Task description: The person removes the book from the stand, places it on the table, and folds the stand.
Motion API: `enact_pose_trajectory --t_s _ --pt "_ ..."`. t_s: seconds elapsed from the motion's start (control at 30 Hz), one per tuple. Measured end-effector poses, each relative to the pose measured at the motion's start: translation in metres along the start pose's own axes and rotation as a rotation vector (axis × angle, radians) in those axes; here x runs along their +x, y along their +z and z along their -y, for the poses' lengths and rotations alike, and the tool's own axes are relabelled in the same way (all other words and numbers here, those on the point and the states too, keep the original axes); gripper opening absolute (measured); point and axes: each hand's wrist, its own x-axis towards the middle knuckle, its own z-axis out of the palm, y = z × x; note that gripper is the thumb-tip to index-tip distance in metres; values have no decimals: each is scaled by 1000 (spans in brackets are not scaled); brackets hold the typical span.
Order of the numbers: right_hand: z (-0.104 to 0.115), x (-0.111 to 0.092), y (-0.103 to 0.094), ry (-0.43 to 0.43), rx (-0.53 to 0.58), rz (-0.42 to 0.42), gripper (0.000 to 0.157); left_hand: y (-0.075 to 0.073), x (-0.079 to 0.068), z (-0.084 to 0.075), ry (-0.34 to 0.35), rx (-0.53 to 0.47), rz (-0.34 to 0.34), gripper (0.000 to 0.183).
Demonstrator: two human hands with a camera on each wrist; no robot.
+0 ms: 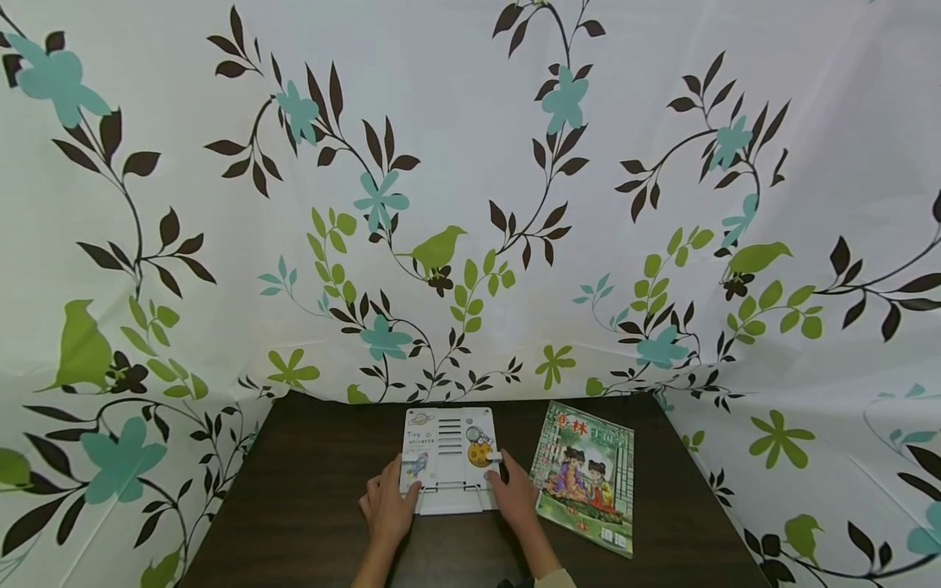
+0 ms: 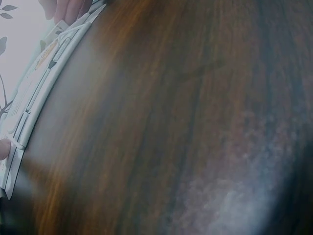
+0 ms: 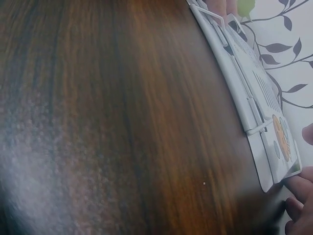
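Note:
A white book stand (image 1: pixel 450 465) printed with "Tiny universe", a rocket and a planet lies on the dark table in the head view. It has slots down its middle and wire page holders along its lower ledge. My left hand (image 1: pixel 390 504) holds its left edge, with the thumb near the lower front corner. On the opposite edge, my right hand (image 1: pixel 516 494) grips the stand, its thumb toward the front face. Both wrist views show the stand edge-on, the left one with a left fingertip (image 2: pixel 4 149) on it. The right fingers (image 3: pixel 299 188) touch its near corner.
A green illustrated magazine (image 1: pixel 586 482) lies at a slant to the right of the stand. The dark wood-grain table (image 1: pixel 316 465) extends around both. Behind and at the sides hangs a white cloth (image 1: pixel 456 106) with leaves, birds and flowers.

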Motion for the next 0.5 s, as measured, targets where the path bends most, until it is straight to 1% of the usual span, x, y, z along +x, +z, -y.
enact_pose_trajectory --t_s 0.17,0.3,0.4,0.5 --pt "6 -4 -5 -19 -28 -10 57 -1 -2 -1 9 5 5 69" --pt "5 -3 -5 -12 -14 -2 56 -1 -3 -2 12 9 8 69" --pt "4 -3 -5 -25 -18 -8 57 0 -3 -2 17 7 7 68" --pt "2 -3 -5 -29 -27 -6 59 0 -2 -2 19 -10 2 66"
